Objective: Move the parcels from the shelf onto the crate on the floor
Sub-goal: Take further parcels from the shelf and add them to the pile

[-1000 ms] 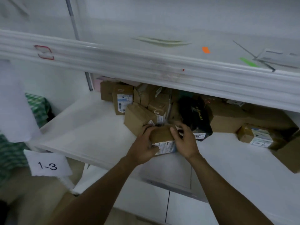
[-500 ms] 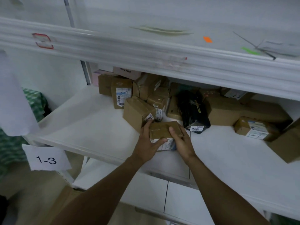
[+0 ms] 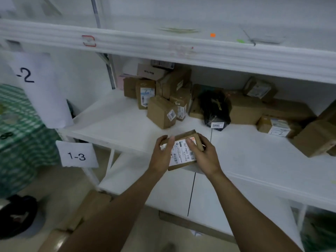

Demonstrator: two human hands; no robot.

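At nine o'clock in my view sits a green checked bag (image 3: 16, 124). Just right of it, a paper tag marked 1-3 (image 3: 77, 155) hangs at the front edge of the white shelf (image 3: 112, 122). Near the centre, my left hand (image 3: 162, 156) grips the left end of a small brown parcel (image 3: 183, 151), fingers curled round its edge. My right hand (image 3: 206, 158) clasps the right end. The parcel is at the shelf's front lip, white shipping label up; I cannot tell whether it touches the board. At eleven o'clock from it a cardboard box with a 3003 sticker (image 3: 160, 112) stands on the shelf. At one o'clock lies a black bagged parcel (image 3: 214, 106), and at three o'clock a large brown box (image 3: 315, 140).
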